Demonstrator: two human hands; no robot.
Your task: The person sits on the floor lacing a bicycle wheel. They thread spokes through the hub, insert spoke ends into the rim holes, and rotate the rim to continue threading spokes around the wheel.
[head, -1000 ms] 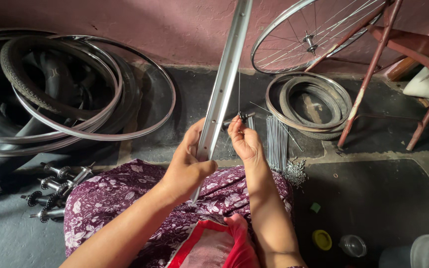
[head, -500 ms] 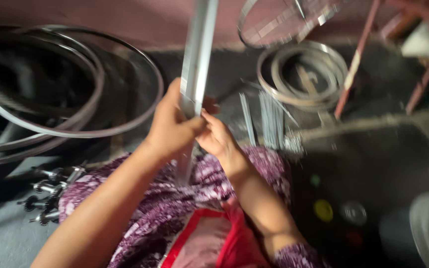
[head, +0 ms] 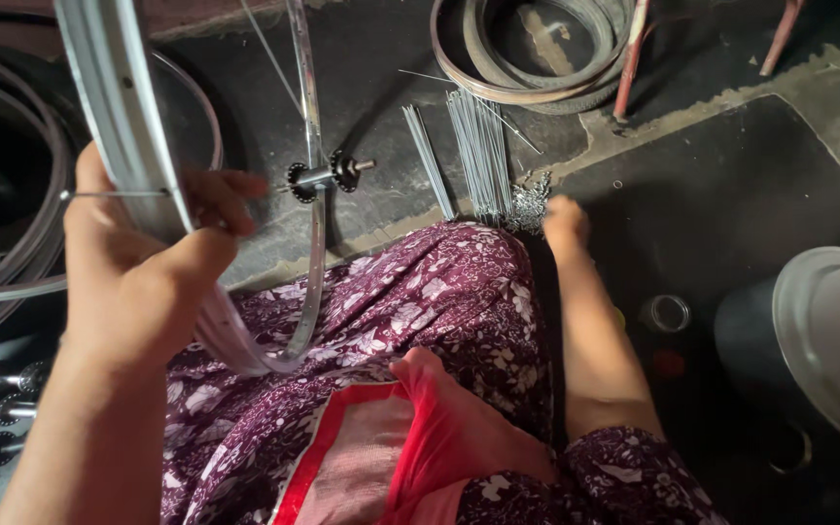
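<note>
The left hand (head: 143, 262) has its fingers wrapped tight around a shiny rim (head: 123, 126), which leans over the lap. A hub (head: 328, 175) hangs inside the rim on thin spokes. The right hand (head: 566, 222) rests on the floor (head: 731, 175) at a small pile of nipples (head: 529, 202); I cannot tell how its fingers are. Loose spokes (head: 478, 151) lie just beside it. Old tyres (head: 537, 58) sit near the floor's far edge. A round lid (head: 833, 340) is at the right edge.

The left hand (head: 138, 262) is raised, its fingers curled shut in a grip. The right hand (head: 566, 219) is stretched forward and lowered, fingers hidden.
</note>
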